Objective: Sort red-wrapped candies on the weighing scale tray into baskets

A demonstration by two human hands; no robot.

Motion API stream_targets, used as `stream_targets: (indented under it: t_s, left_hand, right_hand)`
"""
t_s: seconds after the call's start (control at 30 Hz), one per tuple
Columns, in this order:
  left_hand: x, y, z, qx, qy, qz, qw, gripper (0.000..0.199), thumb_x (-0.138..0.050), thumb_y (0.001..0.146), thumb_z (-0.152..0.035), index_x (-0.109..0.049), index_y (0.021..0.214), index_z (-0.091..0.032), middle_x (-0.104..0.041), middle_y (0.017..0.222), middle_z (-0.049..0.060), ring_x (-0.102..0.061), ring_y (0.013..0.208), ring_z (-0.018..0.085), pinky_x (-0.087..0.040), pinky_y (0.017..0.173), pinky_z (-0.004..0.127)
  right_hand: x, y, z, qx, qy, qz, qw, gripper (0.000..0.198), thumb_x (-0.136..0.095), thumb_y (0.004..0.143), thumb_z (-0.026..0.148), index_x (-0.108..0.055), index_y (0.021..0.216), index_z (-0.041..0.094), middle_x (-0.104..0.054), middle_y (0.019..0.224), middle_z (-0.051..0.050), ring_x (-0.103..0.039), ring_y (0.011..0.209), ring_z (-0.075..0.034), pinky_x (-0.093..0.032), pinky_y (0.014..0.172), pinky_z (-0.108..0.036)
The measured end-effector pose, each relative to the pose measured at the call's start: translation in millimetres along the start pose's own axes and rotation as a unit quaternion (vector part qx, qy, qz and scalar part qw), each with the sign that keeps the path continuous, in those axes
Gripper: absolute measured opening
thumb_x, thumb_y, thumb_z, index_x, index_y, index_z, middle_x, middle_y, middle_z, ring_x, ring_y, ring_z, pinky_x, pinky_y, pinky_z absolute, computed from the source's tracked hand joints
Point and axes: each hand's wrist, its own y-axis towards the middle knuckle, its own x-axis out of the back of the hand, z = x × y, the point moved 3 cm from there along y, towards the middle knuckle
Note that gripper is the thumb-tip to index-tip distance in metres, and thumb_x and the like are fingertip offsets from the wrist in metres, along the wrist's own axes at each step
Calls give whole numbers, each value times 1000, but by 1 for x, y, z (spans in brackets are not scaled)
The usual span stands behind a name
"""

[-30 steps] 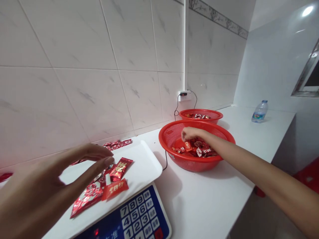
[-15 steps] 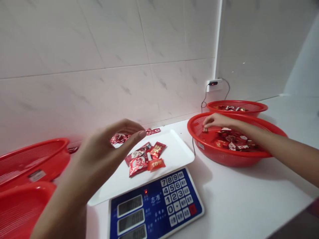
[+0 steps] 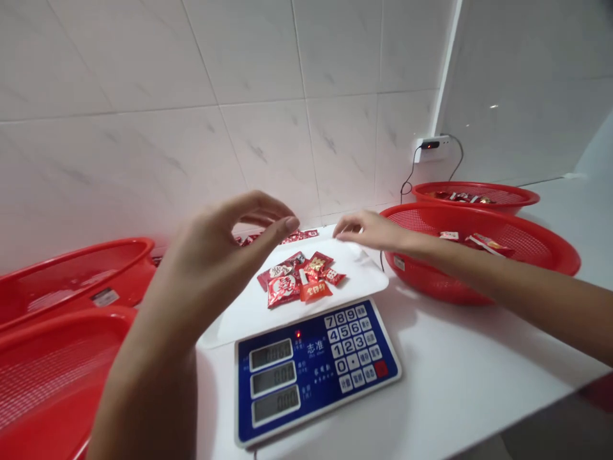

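Observation:
My left hand [image 3: 239, 249] hovers over the left side of the scale's white tray [image 3: 230, 319], fingers curved and thumb apart, with nothing visible in it. Above the tray's far right edge is my right hand [image 3: 366, 230], its fingers loosely bent and showing nothing between them. Several red candy packets lie in a small heap on the tray, among them an orange-red packet [image 3: 316, 292], a red-and-white packet [image 3: 282, 291] and a small red packet [image 3: 334, 276] at the heap's right. The blue scale panel [image 3: 313, 351] faces me, its displays lit.
A red basket [image 3: 445, 291] with packets stands right of the scale, and another red basket [image 3: 522, 191] behind it. Two more red baskets are at left, a farther one [image 3: 129, 246] and a nearer one [image 3: 115, 316]. More packets [image 3: 299, 236] lie behind the tray. A power socket [image 3: 433, 148] is on the wall.
My right hand has moved left from the right basket to above the tray. A small red packet now lies at the heap's right. My left hand keeps its pose; the view has shifted.

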Motion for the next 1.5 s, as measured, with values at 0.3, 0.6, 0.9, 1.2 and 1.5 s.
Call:
stream_targets:
  t_s: [0.3, 0.6, 0.9, 1.2, 1.5]
  left_hand:
    - [-3, -3, -4, -22, -28, -18, 999, 10, -68, 87, -32, -72, 83, -24, -72, 83, -5, -69, 89, 18, -55, 80, 26]
    - [-7, -2, -5, -8, -9, -3, 1000, 15, -68, 87, -39, -71, 85, -24, -70, 85, -4, -71, 97, 20, -57, 85, 28]
    - [-9, 3, 4, -19, -33, 0, 999, 15, -67, 88, -38, -71, 87, -24, -73, 87, -1, -69, 91, 18, -55, 85, 28]
    - [-49, 2, 55, 39, 41, 272, 961, 77, -69, 75, -65, -48, 139, -28, -51, 149, 11, -49, 135, 36, -47, 106, 51]
    - [-103, -14, 81, 56, 43, 321, 945, 100, -70, 69, -68, -31, 151, -26, -31, 161, 17, -25, 149, 41, -27, 117, 63]
  right_hand:
    - [29, -5, -62, -98, 81, -211, 969, 9, -63, 86, 23, -69, 87, 16, -72, 91, -10, -65, 85, -20, -50, 89, -38]
    - [28, -18, -4, -34, 122, -201, 971, 10, -66, 86, 26, -71, 88, 17, -70, 83, -6, -62, 76, -16, -49, 73, -30]
    - [7, -23, 32, 4, -55, 106, 993, 46, -79, 72, 28, -71, 116, 20, -71, 107, -5, -65, 93, -21, -47, 72, -28]
    - [-20, 0, 6, 35, -103, 151, 982, 72, -81, 69, 34, -58, 135, 19, -63, 126, -9, -60, 106, -24, -44, 79, -29]
    - [-47, 11, 14, 98, -29, 111, 989, 11, -69, 71, 13, -69, 82, 15, -68, 83, -4, -58, 77, -14, -39, 63, -26]
